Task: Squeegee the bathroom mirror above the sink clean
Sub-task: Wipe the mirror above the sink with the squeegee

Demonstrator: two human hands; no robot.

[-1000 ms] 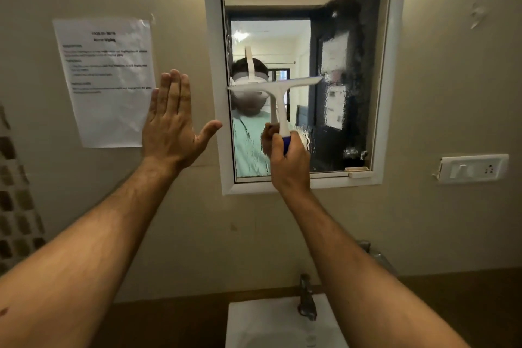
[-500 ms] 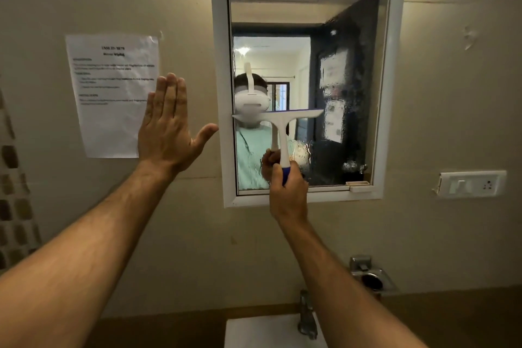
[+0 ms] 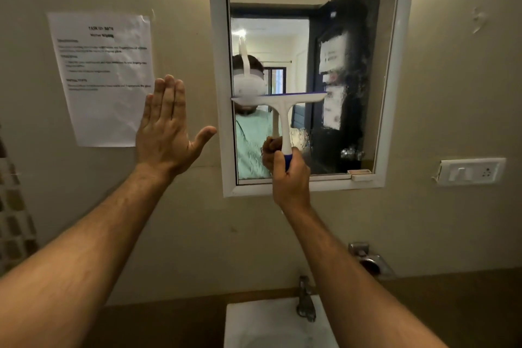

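A white-framed mirror (image 3: 392, 70) hangs on the beige wall. Its left half looks clear, while the right half carries streaky wet film. My right hand (image 3: 289, 178) grips the blue handle of a white squeegee (image 3: 282, 104). The squeegee's blade lies level against the glass at mid height, spanning the left half of the mirror. My left hand (image 3: 166, 130) is flat on the wall just left of the frame, fingers up and thumb spread. A white sink (image 3: 265, 325) with a metal tap (image 3: 305, 301) sits below.
A printed paper sheet (image 3: 101, 76) is taped to the wall left of my left hand. A white switch plate (image 3: 470, 172) sits right of the mirror. A metal fitting (image 3: 367, 258) juts from the wall above the brown counter (image 3: 452, 308). Patterned tiles (image 3: 14, 217) line the far left.
The squeegee slid down the glass from about face height in the reflection, then stands a bit higher again now. The view shifted slightly. My left hand stayed on the wall.
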